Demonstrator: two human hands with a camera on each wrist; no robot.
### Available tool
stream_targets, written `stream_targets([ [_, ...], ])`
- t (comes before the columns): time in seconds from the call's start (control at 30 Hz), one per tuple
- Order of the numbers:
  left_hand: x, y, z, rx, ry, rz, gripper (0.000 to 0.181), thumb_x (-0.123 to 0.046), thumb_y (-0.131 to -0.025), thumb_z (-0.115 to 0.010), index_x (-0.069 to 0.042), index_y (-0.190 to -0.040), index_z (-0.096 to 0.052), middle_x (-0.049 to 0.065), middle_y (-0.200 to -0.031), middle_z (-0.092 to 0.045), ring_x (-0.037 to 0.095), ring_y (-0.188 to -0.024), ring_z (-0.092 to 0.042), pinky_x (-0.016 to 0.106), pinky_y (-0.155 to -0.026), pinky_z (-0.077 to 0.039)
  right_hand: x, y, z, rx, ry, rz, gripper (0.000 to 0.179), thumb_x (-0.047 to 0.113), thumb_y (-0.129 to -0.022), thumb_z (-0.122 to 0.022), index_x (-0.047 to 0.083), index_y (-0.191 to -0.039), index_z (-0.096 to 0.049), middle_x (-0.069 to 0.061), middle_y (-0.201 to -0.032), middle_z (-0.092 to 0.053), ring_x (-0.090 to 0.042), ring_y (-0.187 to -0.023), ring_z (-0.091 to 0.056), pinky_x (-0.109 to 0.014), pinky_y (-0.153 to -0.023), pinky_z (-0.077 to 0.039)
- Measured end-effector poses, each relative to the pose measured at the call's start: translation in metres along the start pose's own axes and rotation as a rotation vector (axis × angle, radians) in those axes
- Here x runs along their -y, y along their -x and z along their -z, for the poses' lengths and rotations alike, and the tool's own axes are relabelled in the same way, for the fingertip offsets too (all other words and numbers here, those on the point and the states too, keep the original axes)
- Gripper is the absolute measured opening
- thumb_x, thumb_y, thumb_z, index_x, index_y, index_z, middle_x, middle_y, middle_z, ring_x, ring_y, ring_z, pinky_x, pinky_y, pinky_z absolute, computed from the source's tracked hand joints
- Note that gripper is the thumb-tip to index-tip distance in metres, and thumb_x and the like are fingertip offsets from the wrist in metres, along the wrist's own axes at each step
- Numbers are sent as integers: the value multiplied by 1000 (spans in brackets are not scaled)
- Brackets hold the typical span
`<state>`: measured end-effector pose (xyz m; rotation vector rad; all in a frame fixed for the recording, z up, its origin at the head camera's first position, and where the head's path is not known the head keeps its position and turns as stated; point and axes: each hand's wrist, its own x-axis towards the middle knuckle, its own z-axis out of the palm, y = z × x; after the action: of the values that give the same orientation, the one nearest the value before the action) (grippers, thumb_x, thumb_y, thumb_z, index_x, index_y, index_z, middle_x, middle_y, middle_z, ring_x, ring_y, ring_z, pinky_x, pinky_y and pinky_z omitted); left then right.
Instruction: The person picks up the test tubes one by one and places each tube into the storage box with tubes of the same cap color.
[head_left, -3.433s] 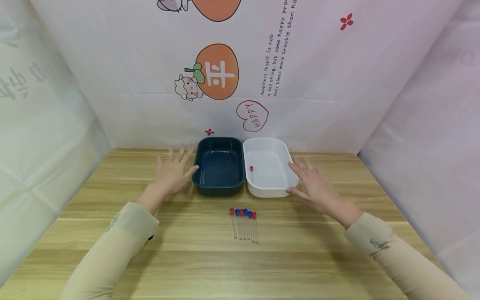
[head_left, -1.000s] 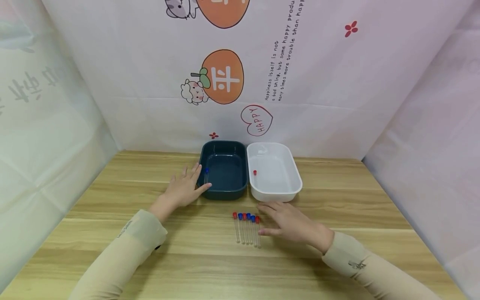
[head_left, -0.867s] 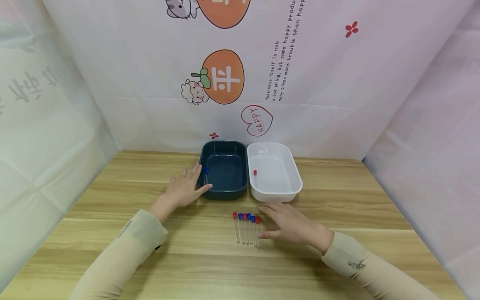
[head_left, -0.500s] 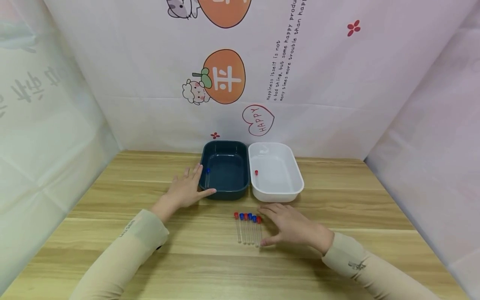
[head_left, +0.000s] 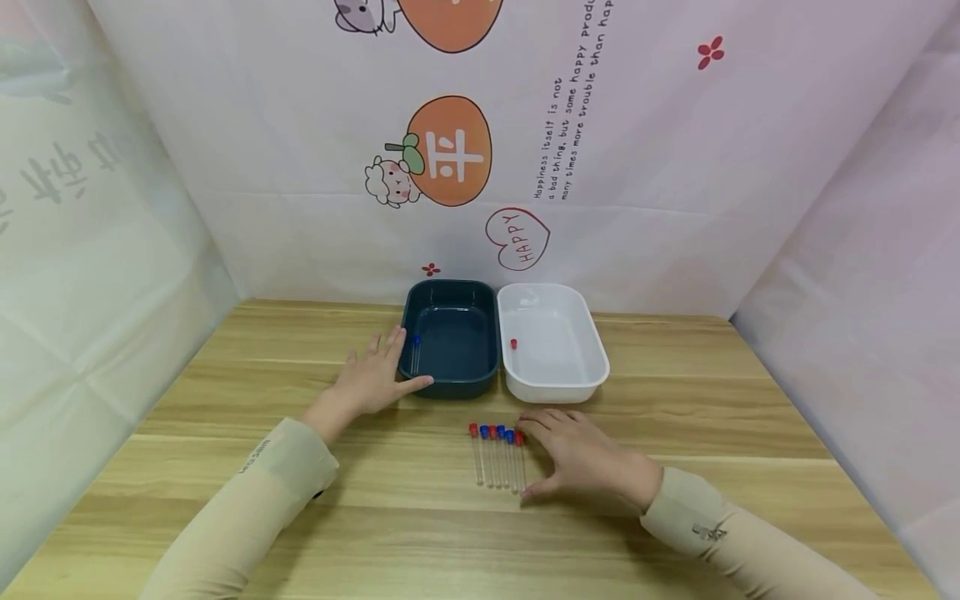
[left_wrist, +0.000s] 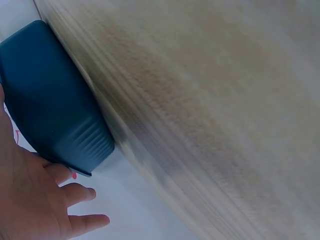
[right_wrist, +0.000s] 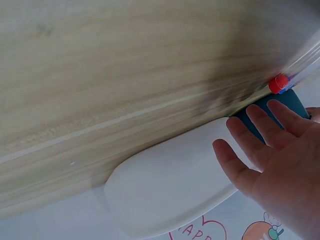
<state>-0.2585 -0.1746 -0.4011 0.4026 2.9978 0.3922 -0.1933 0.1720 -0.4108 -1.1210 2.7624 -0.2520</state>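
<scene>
A row of several clear test tubes with red and blue caps lies side by side on the table. My right hand is at the row's right end, with the fingertips by the caps and the thumb by the tubes' lower ends. In the right wrist view its fingers are spread and fairly straight, holding nothing. My left hand rests against the left side of a dark teal bin, its thumb stretched along the front rim. Inside that bin lies a blue-capped tube.
Right beside the teal bin stands a white bin with a red-capped tube in it. Both bins are at the table's back edge against a printed cloth backdrop. Plain cloth walls flank the wooden table.
From the white bin's right side, my right hand has come down to the tube row; lately its thumb has slid toward the near ends. My left hand has settled closer on the teal bin.
</scene>
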Motion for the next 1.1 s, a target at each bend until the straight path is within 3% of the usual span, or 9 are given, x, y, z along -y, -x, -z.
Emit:
stream_targets([
  [1.1, 0, 0, -2, -2, 24, 7, 111, -79, -93, -44, -3, -165, -5, 16, -171, -6, 45, -154, -9, 73, -115, -10, 2, 1, -1, -9, 47, -27, 99, 69, -79, -77, 1, -147, -53, -15, -153, -47, -37, -140, -43, -59, -111, -36],
])
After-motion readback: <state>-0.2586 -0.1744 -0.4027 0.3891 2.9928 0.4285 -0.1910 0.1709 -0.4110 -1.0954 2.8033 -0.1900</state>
